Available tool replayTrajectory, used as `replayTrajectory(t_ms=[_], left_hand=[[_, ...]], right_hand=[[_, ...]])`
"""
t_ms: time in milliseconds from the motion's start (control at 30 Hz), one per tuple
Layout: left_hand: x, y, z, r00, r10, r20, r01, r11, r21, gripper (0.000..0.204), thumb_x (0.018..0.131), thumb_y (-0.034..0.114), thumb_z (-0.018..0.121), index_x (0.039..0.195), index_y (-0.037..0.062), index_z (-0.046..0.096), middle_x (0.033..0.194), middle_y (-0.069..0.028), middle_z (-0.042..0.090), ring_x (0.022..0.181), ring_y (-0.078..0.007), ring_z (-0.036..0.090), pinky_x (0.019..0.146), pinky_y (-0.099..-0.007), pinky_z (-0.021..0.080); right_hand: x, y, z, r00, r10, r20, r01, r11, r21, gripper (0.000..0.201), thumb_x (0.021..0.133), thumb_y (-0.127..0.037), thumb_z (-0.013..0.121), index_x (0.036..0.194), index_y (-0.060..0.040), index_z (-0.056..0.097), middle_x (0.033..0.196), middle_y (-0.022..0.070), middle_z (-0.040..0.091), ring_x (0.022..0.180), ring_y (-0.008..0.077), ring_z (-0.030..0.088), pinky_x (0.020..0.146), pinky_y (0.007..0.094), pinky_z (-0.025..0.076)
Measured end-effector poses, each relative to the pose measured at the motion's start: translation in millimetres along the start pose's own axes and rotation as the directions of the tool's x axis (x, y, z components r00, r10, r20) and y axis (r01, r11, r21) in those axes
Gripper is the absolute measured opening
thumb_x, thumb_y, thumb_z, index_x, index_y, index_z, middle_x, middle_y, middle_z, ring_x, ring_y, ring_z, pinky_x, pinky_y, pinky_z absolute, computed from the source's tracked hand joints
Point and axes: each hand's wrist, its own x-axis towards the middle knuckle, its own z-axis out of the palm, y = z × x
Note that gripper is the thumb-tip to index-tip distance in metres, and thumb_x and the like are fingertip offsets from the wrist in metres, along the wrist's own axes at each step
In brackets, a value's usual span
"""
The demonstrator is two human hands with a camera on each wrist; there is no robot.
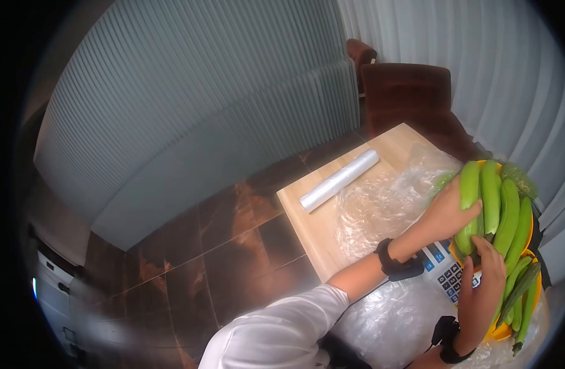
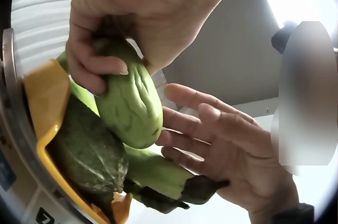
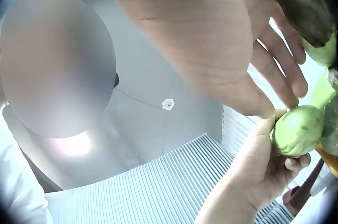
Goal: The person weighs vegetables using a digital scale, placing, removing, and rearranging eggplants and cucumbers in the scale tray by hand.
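My left hand (image 1: 456, 209) grips a long green eggplant (image 1: 469, 184) near its rounded, wrinkled end, with thumb and fingers curled round it in the left wrist view. My right hand (image 1: 488, 273) is beside it, fingers spread and loosely bent; its fingertips reach the side of the held eggplant (image 2: 132, 102). Several more green eggplants (image 1: 510, 212), some with dark, shrivelled stem caps, lie heaped in a yellow basket (image 2: 46, 94). A darker, wrinkled green vegetable (image 2: 87, 145) rests against the basket wall. Below the hands shows a scale's keypad (image 1: 449, 277).
A roll of clear plastic (image 1: 339, 180) lies on the wooden table (image 1: 301, 190). Crumpled clear plastic (image 1: 374, 215) spreads beside it, with another clear plastic heap (image 1: 384, 320) nearer the body. More slim green vegetables (image 1: 522, 295) sit at the near right. A brown chair (image 1: 405, 92) stands behind.
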Motion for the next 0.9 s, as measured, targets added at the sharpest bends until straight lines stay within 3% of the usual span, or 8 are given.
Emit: replayTrajectory(t_ms=[167,300,400,467,567,667,800,900], left_hand=[[5,12,-12,0.953,-0.267,0.145,0.302,0.874,-0.38,0.059,0.097,0.027,0.06,0.141,-0.0076,0.041,0.104,-0.0216,0.068,0.075,-0.0228,0.072,0.055,-0.0329,0.057],[7,8,-9,0.949,-0.237,0.21,0.313,0.79,-0.527,0.057,0.097,0.027,0.059,0.14,-0.0074,0.042,0.095,-0.0175,0.069,0.06,-0.0164,0.068,0.042,-0.0268,0.049],[6,9,-6,0.941,-0.293,0.17,0.338,0.85,-0.405,0.06,0.097,0.031,0.059,0.14,-0.0079,0.041,0.101,-0.0221,0.069,0.075,-0.0259,0.073,0.059,-0.0347,0.057],[4,-14,7,0.984,-0.165,-0.06,0.157,0.98,-0.123,0.064,0.097,0.035,0.059,0.14,-0.0083,0.041,0.107,-0.0274,0.069,0.096,-0.0369,0.072,0.084,-0.042,0.057],[4,-3,0,0.967,-0.254,-0.022,0.249,0.961,-0.123,0.066,0.096,0.038,0.06,0.14,-0.0081,0.043,0.112,-0.0305,0.068,0.112,-0.0429,0.067,0.101,-0.0441,0.049],[8,1,-10,0.947,-0.32,0.033,0.319,0.947,0.044,0.063,0.096,0.037,0.062,0.137,-0.008,0.047,0.111,-0.0285,0.069,0.107,-0.0386,0.07,0.095,-0.0428,0.052],[12,-5,-5,0.972,-0.221,0.083,0.236,0.907,-0.35,0.048,0.097,0.028,0.058,0.134,-0.0035,0.054,0.111,-0.0243,0.069,0.104,-0.0411,0.067,0.093,-0.0448,0.052],[14,5,-5,0.827,-0.485,0.284,0.562,0.702,-0.437,0.048,0.099,0.029,0.057,0.132,-0.0064,0.054,0.112,-0.0257,0.07,0.104,-0.0385,0.069,0.092,-0.0435,0.053]], right_hand=[[-5,2,-10,0.998,0.046,0.038,-0.051,0.989,0.136,0.03,0.092,-0.002,0.06,0.122,0.0012,0.063,0.115,0.0185,0.066,0.104,0.0336,0.063,0.095,0.0385,0.048],[-3,4,-14,0.995,0.096,0.026,-0.099,0.967,0.234,0.028,0.093,-0.001,0.059,0.12,0.0025,0.064,0.111,0.0169,0.066,0.102,0.0299,0.064,0.092,0.0365,0.049],[-2,7,-15,0.994,0.109,0.033,-0.113,0.963,0.243,0.027,0.093,0.0,0.058,0.119,0.0029,0.064,0.109,0.0168,0.066,0.101,0.0294,0.065,0.092,0.0356,0.049],[-2,8,-13,0.994,0.105,0.037,-0.111,0.96,0.258,0.027,0.093,0.001,0.057,0.119,0.003,0.064,0.109,0.0171,0.066,0.101,0.0296,0.065,0.091,0.0352,0.05],[-1,9,-11,0.995,0.092,0.026,-0.096,0.963,0.252,0.027,0.093,0.002,0.057,0.119,0.0028,0.064,0.108,0.0173,0.066,0.101,0.0295,0.066,0.092,0.0347,0.05],[-2,10,-13,0.996,0.084,0.012,-0.084,0.959,0.271,0.029,0.09,0.003,0.06,0.118,0.0018,0.065,0.11,0.018,0.067,0.103,0.0342,0.065,0.094,0.0387,0.049],[1,11,-18,0.996,0.078,-0.034,-0.071,0.983,0.171,0.028,0.085,0.005,0.064,0.113,0.0006,0.067,0.106,0.0183,0.068,0.098,0.0383,0.064,0.089,0.0414,0.05],[1,10,-20,0.988,0.145,-0.048,-0.133,0.971,0.2,0.028,0.083,0.005,0.067,0.111,-0.0009,0.067,0.104,0.0162,0.069,0.096,0.037,0.063,0.086,0.041,0.05]])
